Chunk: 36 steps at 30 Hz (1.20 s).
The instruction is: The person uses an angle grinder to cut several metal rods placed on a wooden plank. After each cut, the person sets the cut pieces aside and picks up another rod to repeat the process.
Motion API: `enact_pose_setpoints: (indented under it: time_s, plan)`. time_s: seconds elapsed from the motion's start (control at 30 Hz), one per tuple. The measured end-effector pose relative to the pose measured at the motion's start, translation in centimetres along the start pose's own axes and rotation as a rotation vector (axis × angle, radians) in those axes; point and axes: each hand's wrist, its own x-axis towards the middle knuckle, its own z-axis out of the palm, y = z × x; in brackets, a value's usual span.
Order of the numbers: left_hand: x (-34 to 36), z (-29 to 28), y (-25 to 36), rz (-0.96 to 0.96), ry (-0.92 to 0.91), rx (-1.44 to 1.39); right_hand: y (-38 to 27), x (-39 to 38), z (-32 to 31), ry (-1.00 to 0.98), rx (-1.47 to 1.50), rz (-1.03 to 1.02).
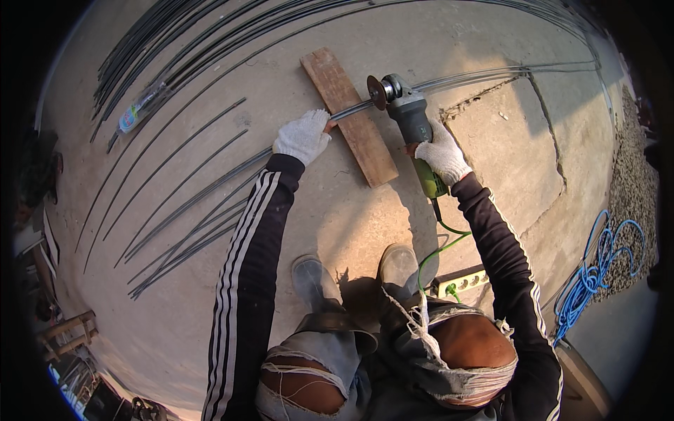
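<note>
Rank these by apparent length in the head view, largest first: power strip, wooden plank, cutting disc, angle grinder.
1. Wooden plank
2. Angle grinder, not far behind; the right hand covers part of it
3. Power strip
4. Cutting disc, seen at a slant

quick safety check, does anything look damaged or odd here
Yes: the faded grey trousers are torn open at both knees, with loose white threads hanging near the thin green power cord. Jagged cracks break the tan concrete floor right of the green-and-black angle grinder.
</note>
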Motion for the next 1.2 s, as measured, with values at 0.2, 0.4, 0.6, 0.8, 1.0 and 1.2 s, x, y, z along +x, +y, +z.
enact_pose_setpoints:
  time_s: [0.2, 0.4, 0.6, 0.8, 1.0, 1.2]
  plan:
    - [0.1, 0.0, 0.0, -0.011, -0.015, -0.01, 0.5, 0.1, 0.0, -0.007, -0.004, -0.023]
    - [0.1, -0.2, 0.2, -0.011, -0.017, -0.022, 0.9, 0.6, 0.0, -0.052, 0.041, 0.03]
    - [0.0, -0.1, 0.2, -0.015, -0.028, -0.001, 0.0, 0.1, 0.1, -0.037, 0.037, 0.024]
    - [0.0, 0.0, 0.0, 0.004, -0.013, 0.002, -0.4, -0.3, 0.2, 0.002, -0.102, 0.032]
    - [0.1, -0.2, 0.2, -0.013, -0.045, 0.045, 0.9, -0.4, 0.2, 0.02, -0.135, 0.026]
    - [0.4, -0.4, 0.3, -0.042, -0.084, -0.006, 1.0, -1.2, 0.3, 0.045, -0.165, -0.002]
